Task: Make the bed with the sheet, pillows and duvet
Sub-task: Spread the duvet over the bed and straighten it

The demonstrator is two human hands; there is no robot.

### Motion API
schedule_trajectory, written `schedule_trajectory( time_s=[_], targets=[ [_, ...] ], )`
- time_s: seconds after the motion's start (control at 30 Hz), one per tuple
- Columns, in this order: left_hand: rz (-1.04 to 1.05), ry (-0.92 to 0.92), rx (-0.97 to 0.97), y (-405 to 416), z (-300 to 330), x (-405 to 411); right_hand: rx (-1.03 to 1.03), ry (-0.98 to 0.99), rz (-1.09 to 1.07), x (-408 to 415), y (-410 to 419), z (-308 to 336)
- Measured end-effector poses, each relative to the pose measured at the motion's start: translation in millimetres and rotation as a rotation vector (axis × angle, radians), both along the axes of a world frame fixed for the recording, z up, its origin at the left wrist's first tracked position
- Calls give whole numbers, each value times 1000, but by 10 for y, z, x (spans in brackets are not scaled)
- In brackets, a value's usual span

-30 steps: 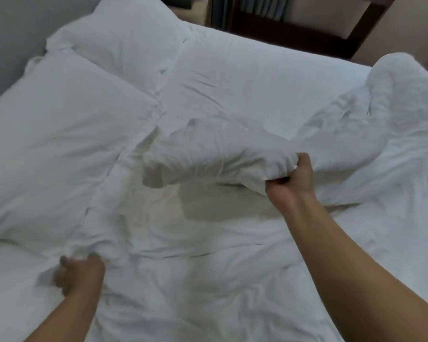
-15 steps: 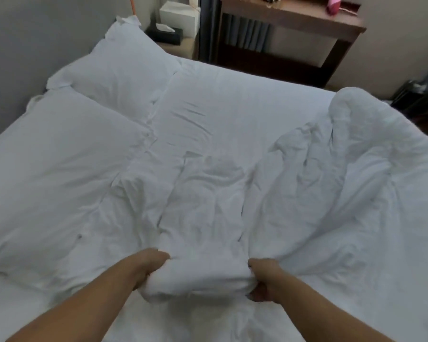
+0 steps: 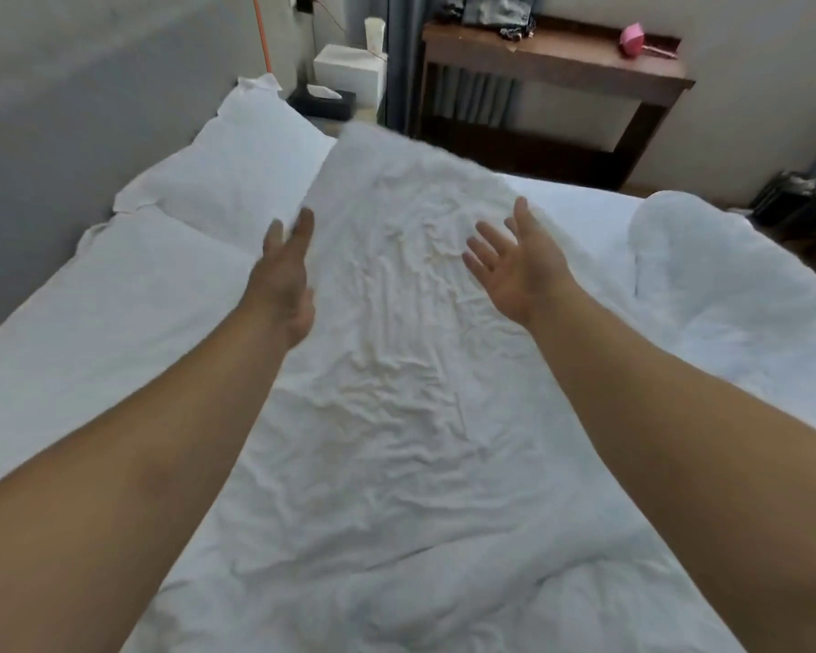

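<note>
A big bed [image 3: 571,205] fills most of the view, and all of its bedding is white. A grey wall [image 3: 90,87] runs along the left side of the bed. Two pillows lie next to that wall. The near pillow [image 3: 114,304] is flat and wide. The far pillow [image 3: 236,167] sits just behind it, up at the corner. The sheet [image 3: 580,214] shows as a smooth bare patch on the far right part of the bed.

The duvet [image 3: 406,369] is spread down the middle of the bed, and it is full of small wrinkles. Its far edge is lifted up and looks blurry. On the right side, more of the duvet is bunched up in a fat lump.

Past the bed stands a dark wooden counter [image 3: 557,63] against the back wall. A pink thing [image 3: 632,40] lies on top of it, near some dark things that are too small to tell. A white box [image 3: 347,73] and a black tissue box [image 3: 321,101] sit in the corner by the far pillow. An orange cord [image 3: 261,30] hangs down the wall there.

Both arms reach out over the duvet. The left hand [image 3: 286,271] has its fingers straight and holds nothing. It is next to the left edge of the lifted duvet. The right hand [image 3: 514,261] has its palm up and its fingers spread wide, and it holds nothing too. It is above the duvet, and I cannot tell if it touches the cloth.
</note>
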State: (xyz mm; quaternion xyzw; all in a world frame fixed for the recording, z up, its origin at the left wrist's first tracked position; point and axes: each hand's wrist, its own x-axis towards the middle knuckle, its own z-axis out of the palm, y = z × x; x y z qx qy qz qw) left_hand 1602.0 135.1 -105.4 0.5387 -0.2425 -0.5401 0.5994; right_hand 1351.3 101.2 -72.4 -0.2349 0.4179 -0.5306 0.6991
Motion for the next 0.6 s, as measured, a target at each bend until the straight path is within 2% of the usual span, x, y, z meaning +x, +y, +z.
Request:
schedule_trajectory(
  time_s=[0.1, 0.2, 0.4, 0.6],
  targets=[
    [-68, -224, 127, 325, -533, 18, 161, 112, -45, -166, 191, -568],
    [-236, -454, 275, 660, -1110, 27, 341, 250, -26, -305, 489, -1169],
    [-406, -506, 450, 1340, -1808, -177, 515, 386, 92, -563, 1282, -1961],
    [-565, -623, 531, 1964, -2388, -522, 570, 611, 221, -1061, 2114, -2643]
  ],
)
